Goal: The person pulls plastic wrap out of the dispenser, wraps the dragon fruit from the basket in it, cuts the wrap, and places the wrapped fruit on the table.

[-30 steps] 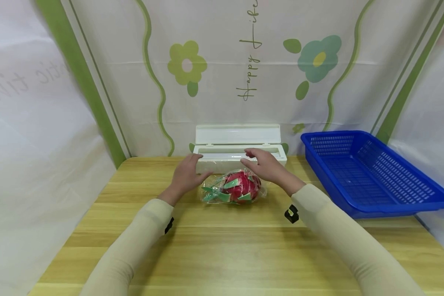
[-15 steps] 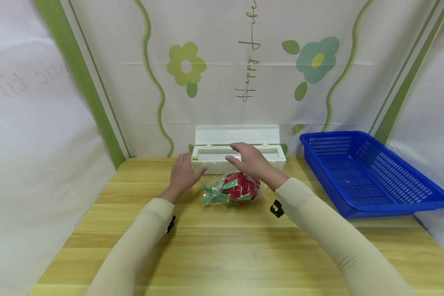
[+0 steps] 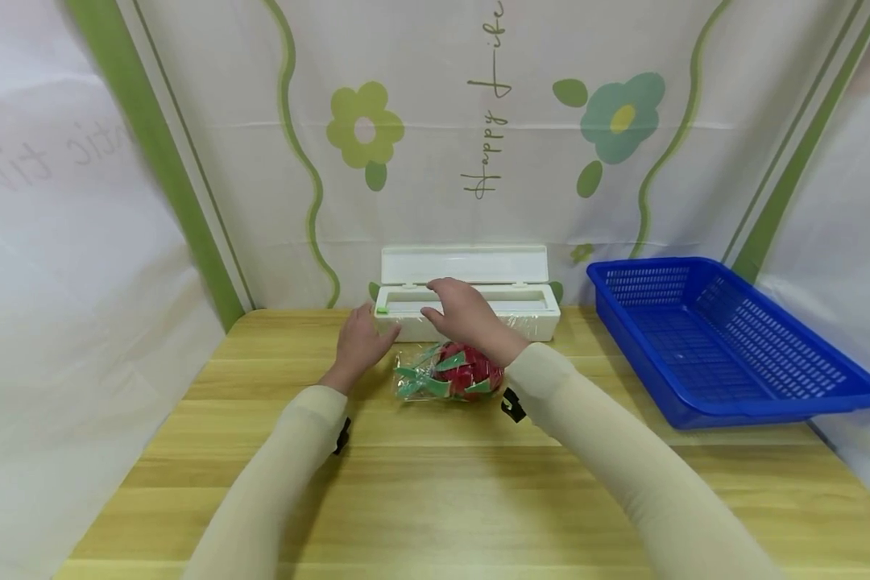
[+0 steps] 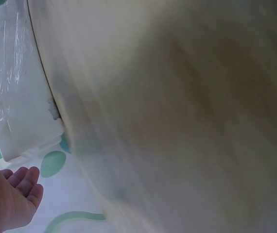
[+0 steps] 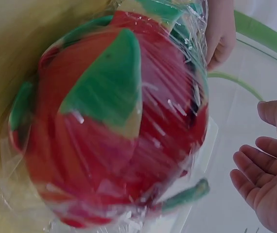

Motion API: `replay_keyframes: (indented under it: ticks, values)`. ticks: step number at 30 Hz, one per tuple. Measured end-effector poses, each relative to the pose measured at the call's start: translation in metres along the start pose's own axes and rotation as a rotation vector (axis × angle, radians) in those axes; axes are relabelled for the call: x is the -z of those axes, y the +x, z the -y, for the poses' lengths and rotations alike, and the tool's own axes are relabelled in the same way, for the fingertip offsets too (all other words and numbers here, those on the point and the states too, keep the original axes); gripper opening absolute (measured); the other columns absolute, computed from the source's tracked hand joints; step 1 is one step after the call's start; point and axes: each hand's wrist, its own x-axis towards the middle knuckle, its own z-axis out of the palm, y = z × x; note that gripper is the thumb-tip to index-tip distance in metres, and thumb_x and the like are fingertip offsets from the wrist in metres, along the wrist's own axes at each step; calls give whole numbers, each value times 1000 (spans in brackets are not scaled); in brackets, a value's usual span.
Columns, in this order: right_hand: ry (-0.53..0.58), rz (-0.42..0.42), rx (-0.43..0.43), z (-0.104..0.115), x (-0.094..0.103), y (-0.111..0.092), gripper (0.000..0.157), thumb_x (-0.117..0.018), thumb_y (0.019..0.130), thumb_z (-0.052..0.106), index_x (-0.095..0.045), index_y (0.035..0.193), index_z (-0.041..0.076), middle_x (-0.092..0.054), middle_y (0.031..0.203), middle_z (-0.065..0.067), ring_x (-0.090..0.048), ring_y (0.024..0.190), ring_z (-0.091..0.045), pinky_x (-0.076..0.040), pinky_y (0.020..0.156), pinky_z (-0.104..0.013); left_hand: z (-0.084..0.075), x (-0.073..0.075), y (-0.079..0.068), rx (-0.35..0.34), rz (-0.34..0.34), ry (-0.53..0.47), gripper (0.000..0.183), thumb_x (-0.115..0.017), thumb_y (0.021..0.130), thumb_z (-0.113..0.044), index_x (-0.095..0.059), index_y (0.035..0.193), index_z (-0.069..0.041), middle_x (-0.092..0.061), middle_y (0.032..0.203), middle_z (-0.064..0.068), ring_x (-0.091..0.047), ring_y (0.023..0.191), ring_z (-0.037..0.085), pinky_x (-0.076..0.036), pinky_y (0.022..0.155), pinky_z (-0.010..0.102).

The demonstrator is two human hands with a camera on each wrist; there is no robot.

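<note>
A white cling film dispenser [image 3: 424,329] stands at the table's back with its lid [image 3: 464,264] raised. A small green cutter slider [image 3: 382,310] sits at its left end. In front lies a red dragon fruit [image 3: 467,377] with green scales, wrapped in clear film; the right wrist view shows the wrapped fruit [image 5: 104,111] large. My left hand [image 3: 358,345] is at the dispenser's left end, fingers loose; whether it touches is unclear. My right hand [image 3: 464,316] hovers over the dispenser's middle, thumb and fingers apart with nothing between them, its forearm partly covering the fruit.
On the right of the wooden table [image 3: 435,491] a blue plastic basket [image 3: 696,412] stands at an angle. A white curtain [image 3: 435,161] with printed flowers hangs right behind the dispenser, and more white sheeting closes in both sides.
My right hand has moved left across the dispenser, from its right part to its middle. The left hand has shifted slightly beside the left end. The fruit and basket stay put.
</note>
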Motion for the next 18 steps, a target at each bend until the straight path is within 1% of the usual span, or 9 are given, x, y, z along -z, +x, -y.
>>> replay_keyframes:
  ticks: [3,5,9,14,18]
  values:
    - [-11,22,-3,5,-6,6,47,-54,87,33,-46,124,6,-50,122,-7,-45,112,-20,-36,92,-34,0,-1,2,25,9,-20,73,-54,79,-50,-37,127,3,-45,120,19,-42,109,32,-34,90,45]
    - [-17,30,-7,8,-10,10,47,-54,86,33,-46,125,6,-50,122,-7,-46,111,-20,-37,91,-33,1,-2,3,32,11,-27,68,-55,80,-48,-40,123,1,-47,116,17,-44,105,31,-36,87,45]
    - [-28,39,-7,14,-17,15,46,-55,86,32,-47,123,5,-51,121,-8,-45,112,-20,-36,93,-31,3,-5,6,40,23,-75,57,-56,81,-45,-45,118,-3,-50,110,12,-47,100,27,-38,83,43]
    - [-16,61,-8,20,-22,21,45,-54,87,31,-47,122,3,-50,121,-9,-44,113,-21,-34,94,-31,4,-8,8,39,29,-119,52,-56,81,-44,-47,116,-6,-51,108,8,-48,97,24,-40,80,42]
    - [-20,68,-26,23,-26,26,45,-54,87,30,-47,123,4,-50,122,-8,-44,113,-20,-35,94,-31,4,-10,8,38,25,-125,52,-55,82,-44,-47,117,-6,-52,109,9,-49,98,24,-40,81,42]
